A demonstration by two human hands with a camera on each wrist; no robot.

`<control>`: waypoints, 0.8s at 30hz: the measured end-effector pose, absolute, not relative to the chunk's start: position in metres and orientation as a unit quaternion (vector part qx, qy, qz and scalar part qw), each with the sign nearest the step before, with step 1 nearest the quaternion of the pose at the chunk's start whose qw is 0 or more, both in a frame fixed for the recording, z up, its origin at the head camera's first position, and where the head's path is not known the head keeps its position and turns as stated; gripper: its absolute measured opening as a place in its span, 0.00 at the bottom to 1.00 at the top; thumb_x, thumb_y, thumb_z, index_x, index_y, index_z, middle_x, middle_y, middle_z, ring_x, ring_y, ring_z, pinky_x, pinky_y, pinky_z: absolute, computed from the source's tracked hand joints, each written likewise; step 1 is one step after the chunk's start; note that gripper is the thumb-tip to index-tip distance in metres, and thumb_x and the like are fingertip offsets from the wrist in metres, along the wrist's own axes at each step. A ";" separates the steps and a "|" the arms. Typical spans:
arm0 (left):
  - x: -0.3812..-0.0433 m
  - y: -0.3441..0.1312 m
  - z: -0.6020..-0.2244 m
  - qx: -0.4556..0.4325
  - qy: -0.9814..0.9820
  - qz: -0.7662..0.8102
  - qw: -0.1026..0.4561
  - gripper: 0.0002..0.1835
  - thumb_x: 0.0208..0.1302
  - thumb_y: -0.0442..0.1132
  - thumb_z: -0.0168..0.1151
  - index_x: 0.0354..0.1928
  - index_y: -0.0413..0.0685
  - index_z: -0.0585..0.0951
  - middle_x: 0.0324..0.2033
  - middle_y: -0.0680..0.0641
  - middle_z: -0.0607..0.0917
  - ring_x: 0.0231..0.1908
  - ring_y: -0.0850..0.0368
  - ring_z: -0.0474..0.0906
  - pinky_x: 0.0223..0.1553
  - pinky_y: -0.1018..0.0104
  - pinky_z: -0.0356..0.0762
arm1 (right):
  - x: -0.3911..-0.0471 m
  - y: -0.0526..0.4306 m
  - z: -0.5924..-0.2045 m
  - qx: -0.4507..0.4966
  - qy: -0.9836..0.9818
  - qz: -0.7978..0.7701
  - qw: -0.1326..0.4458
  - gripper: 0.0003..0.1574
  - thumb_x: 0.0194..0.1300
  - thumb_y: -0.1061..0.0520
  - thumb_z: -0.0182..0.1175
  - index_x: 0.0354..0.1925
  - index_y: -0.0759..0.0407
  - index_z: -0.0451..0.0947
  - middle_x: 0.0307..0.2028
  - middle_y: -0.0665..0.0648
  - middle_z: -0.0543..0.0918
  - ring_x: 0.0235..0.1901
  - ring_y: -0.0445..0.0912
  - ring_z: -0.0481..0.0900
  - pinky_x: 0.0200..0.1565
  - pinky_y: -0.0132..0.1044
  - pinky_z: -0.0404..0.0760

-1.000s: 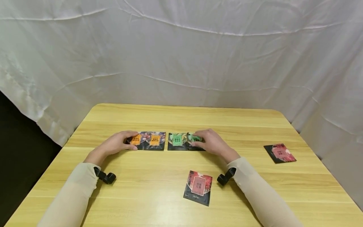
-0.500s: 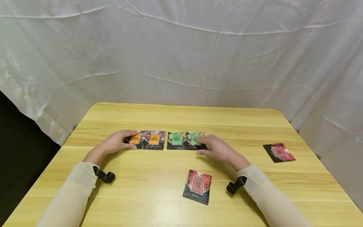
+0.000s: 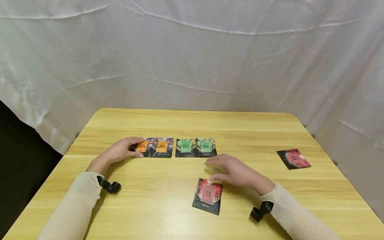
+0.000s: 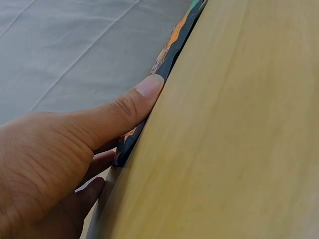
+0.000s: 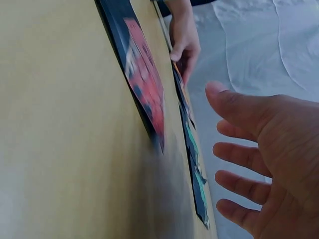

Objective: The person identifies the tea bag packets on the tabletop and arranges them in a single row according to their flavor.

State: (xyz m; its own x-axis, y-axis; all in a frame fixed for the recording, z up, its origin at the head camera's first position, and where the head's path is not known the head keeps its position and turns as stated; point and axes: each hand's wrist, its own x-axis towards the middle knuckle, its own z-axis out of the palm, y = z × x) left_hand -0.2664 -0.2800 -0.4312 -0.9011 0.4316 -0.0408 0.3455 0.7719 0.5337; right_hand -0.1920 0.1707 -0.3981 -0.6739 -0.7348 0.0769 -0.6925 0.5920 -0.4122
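Two orange-labelled sachets (image 3: pixel 162 147) and two green-labelled sachets (image 3: pixel 185 146) lie flat in one row across the table. My left hand (image 3: pixel 120 150) holds the leftmost orange-labelled sachet, its thumb (image 4: pixel 144 92) on the near edge and index finger at the far edge; its palm hides the sachet's left side. Over the table, my right hand (image 3: pixel 237 170) has its fingers spread and holds nothing. Its thumb overlaps the top edge of a red-labelled sachet (image 3: pixel 207 196) lying slightly turned in front of the row. The right wrist view shows this red-labelled sachet (image 5: pixel 144 74) beside the open fingers.
Another red-labelled sachet (image 3: pixel 294 158) lies askew at the right of the wooden table (image 3: pixel 144 213). A pale curtain (image 3: pixel 192 60) hangs behind the table's back edge. Each wrist carries a small black camera.
My right hand has let go of the right green-labelled sachet and come back toward me and right, over by the near red-labelled sachet. The left hand stays at the orange-labelled sachet.
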 end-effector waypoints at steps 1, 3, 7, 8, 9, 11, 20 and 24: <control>-0.266 -0.280 -0.431 0.207 0.938 0.267 0.081 0.46 0.57 0.59 0.68 0.71 0.41 0.66 0.68 0.33 0.66 0.68 0.32 0.57 0.65 0.36 0.56 | -0.189 0.170 -0.398 -0.405 0.888 -0.212 0.055 0.34 0.67 0.39 0.61 0.64 0.53 0.75 0.62 0.51 0.76 0.63 0.49 0.70 0.64 0.50 0.68; -0.264 -0.280 -0.431 0.206 0.938 0.267 0.081 0.45 0.58 0.58 0.68 0.71 0.41 0.66 0.68 0.33 0.66 0.68 0.32 0.57 0.65 0.36 0.56 | -0.183 0.170 -0.399 -0.416 0.881 -0.217 0.062 0.34 0.65 0.40 0.63 0.64 0.53 0.75 0.62 0.51 0.76 0.63 0.48 0.70 0.64 0.50 0.69; -0.263 -0.280 -0.431 0.205 0.937 0.270 0.080 0.45 0.58 0.58 0.68 0.71 0.42 0.66 0.68 0.33 0.66 0.68 0.32 0.57 0.65 0.36 0.56 | -0.174 0.168 -0.398 -0.428 0.871 -0.227 0.078 0.36 0.63 0.38 0.64 0.64 0.51 0.76 0.62 0.47 0.75 0.63 0.46 0.69 0.64 0.48 0.69; -0.263 -0.280 -0.431 0.205 0.937 0.271 0.080 0.45 0.58 0.58 0.68 0.72 0.42 0.66 0.68 0.34 0.66 0.68 0.32 0.57 0.66 0.36 0.56 | -0.172 0.167 -0.398 -0.431 0.869 -0.229 0.082 0.36 0.62 0.37 0.65 0.64 0.50 0.76 0.62 0.46 0.75 0.62 0.45 0.69 0.64 0.47 0.69; -0.263 -0.279 -0.431 0.205 0.937 0.272 0.080 0.45 0.58 0.58 0.68 0.72 0.42 0.66 0.68 0.34 0.66 0.68 0.32 0.57 0.66 0.36 0.56 | -0.170 0.167 -0.398 -0.434 0.867 -0.230 0.085 0.37 0.61 0.37 0.65 0.64 0.49 0.76 0.62 0.45 0.75 0.62 0.44 0.69 0.64 0.46 0.70; -0.264 -0.280 -0.430 0.205 0.937 0.271 0.080 0.45 0.58 0.59 0.68 0.72 0.42 0.66 0.68 0.34 0.66 0.68 0.33 0.57 0.66 0.36 0.56 | -0.168 0.165 -0.398 -0.441 0.862 -0.232 0.090 0.37 0.60 0.37 0.65 0.64 0.49 0.76 0.62 0.45 0.76 0.62 0.43 0.70 0.63 0.45 0.70; -0.265 -0.280 -0.433 0.204 0.937 0.272 0.075 0.46 0.57 0.60 0.68 0.72 0.43 0.66 0.68 0.34 0.67 0.68 0.33 0.58 0.66 0.37 0.57 | -0.157 0.156 -0.402 -0.486 0.844 -0.213 0.078 0.37 0.62 0.37 0.64 0.64 0.50 0.75 0.61 0.47 0.76 0.61 0.42 0.71 0.62 0.42 0.72; -0.265 -0.280 -0.433 0.208 0.938 0.266 0.073 0.46 0.57 0.61 0.68 0.71 0.42 0.66 0.68 0.34 0.67 0.68 0.33 0.58 0.66 0.36 0.56 | -0.151 0.153 -0.402 -0.500 0.843 -0.188 0.066 0.38 0.62 0.36 0.62 0.65 0.52 0.74 0.62 0.51 0.76 0.62 0.44 0.71 0.62 0.42 0.72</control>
State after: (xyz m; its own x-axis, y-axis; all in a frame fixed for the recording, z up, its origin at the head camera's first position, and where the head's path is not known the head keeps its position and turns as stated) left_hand -0.2650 -0.2798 -0.4329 -0.9026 0.4296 -0.0268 0.3516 0.7718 0.5298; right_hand -0.1514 0.1529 -0.4021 -0.4918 -0.8673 0.0773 -0.8178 0.4296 -0.3830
